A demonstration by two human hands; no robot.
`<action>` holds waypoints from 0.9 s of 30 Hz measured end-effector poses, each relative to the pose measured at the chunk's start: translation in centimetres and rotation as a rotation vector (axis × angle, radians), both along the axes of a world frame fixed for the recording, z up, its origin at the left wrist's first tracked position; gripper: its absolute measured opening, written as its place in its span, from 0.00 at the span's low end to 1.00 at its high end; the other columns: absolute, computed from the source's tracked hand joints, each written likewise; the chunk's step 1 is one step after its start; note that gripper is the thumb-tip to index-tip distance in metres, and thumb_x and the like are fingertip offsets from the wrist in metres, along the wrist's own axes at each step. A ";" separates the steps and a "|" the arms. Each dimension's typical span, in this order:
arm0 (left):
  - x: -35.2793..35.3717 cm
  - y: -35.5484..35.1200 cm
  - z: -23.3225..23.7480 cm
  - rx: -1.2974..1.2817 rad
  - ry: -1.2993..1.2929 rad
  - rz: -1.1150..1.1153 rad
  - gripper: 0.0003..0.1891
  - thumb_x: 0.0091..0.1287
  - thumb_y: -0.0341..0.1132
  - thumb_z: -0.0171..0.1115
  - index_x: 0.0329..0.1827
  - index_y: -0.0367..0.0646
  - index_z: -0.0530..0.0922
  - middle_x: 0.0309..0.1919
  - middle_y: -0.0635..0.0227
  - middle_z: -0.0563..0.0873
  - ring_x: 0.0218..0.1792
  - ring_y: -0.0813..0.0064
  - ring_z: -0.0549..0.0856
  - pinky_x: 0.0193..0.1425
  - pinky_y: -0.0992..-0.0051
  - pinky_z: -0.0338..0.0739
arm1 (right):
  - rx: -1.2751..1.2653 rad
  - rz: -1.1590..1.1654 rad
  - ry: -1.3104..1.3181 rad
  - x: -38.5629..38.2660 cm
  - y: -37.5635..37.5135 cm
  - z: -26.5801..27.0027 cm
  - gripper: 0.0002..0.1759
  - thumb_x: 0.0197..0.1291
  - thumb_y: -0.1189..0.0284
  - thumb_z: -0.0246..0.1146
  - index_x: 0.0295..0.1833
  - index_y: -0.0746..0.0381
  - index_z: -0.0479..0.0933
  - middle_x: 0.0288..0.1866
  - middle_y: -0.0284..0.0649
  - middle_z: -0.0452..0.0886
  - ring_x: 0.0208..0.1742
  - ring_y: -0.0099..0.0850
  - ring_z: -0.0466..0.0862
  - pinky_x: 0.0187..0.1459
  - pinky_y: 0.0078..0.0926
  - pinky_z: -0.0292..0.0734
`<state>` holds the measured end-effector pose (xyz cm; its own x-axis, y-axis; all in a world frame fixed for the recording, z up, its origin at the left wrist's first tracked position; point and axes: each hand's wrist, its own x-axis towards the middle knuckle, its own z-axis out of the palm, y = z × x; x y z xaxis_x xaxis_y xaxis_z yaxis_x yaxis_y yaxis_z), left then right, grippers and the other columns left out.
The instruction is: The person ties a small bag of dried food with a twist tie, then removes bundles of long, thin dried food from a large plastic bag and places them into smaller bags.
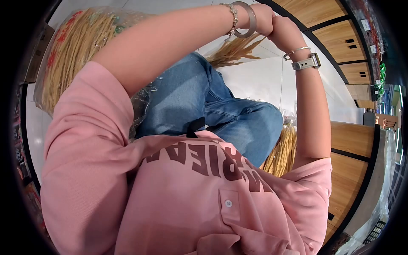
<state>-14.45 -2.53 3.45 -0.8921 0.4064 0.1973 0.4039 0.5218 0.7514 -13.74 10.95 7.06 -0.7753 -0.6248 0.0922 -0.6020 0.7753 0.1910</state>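
Observation:
Both hands meet at the top of the view, knuckles close together, in front of my bent knees. My left hand (262, 19), with a bead bracelet and a grey bangle at the wrist, is closed in a fist. Beside it my right hand (285, 34), with a watch and a thin bangle, is closed too. Long straw-coloured dried strips (233, 52) run up from the floor to just under the two fists and seem gripped there. The fingertips are turned away, so the exact hold is hidden.
A large clear plastic bag (78, 46) of similar dried strips, with red print, lies at the left. Another bunch of strips (282, 151) lies by my right knee. Wooden cabinets (340, 38) with black edges line the right, and shelves of goods stand behind.

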 end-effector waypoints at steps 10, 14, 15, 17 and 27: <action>3.3 2.5 0.2 -0.181 -0.150 0.096 0.26 0.50 0.24 0.54 0.57 0.32 0.74 0.42 0.49 0.84 0.41 0.62 0.85 0.45 0.72 0.78 | 0.092 0.256 0.103 -0.7 2.3 -6.4 0.06 0.49 0.68 0.61 0.25 0.57 0.80 0.24 0.43 0.82 0.30 0.42 0.82 0.32 0.38 0.76; 4.1 2.9 0.1 -0.216 -0.243 0.048 0.20 0.48 0.23 0.54 0.47 0.33 0.79 0.33 0.51 0.85 0.35 0.61 0.85 0.39 0.71 0.78 | -0.201 0.055 -0.146 -0.4 2.8 -9.3 0.09 0.49 0.64 0.65 0.29 0.58 0.81 0.28 0.44 0.83 0.34 0.43 0.82 0.36 0.35 0.77; 4.3 3.1 -0.4 -0.201 -0.249 0.060 0.19 0.47 0.22 0.54 0.45 0.33 0.80 0.32 0.51 0.85 0.34 0.61 0.85 0.38 0.71 0.78 | -0.223 0.051 -0.177 -0.5 3.0 -9.7 0.09 0.49 0.64 0.65 0.30 0.58 0.81 0.29 0.44 0.83 0.34 0.43 0.82 0.36 0.35 0.78; 4.3 3.2 -0.9 -0.188 -0.244 0.065 0.21 0.45 0.23 0.54 0.46 0.33 0.80 0.32 0.51 0.85 0.35 0.61 0.85 0.39 0.71 0.78 | -0.266 0.047 -0.241 -1.8 3.5 -12.0 0.10 0.48 0.63 0.66 0.31 0.58 0.81 0.30 0.44 0.83 0.35 0.43 0.83 0.37 0.35 0.78; 3.0 1.4 1.8 -0.068 -0.247 -0.090 0.31 0.46 0.23 0.50 0.60 0.31 0.71 0.25 0.58 0.84 0.25 0.70 0.83 0.31 0.72 0.77 | -0.353 -0.003 -0.477 1.9 1.8 -1.8 0.09 0.52 0.71 0.65 0.38 0.64 0.81 0.31 0.43 0.84 0.32 0.35 0.83 0.35 0.29 0.78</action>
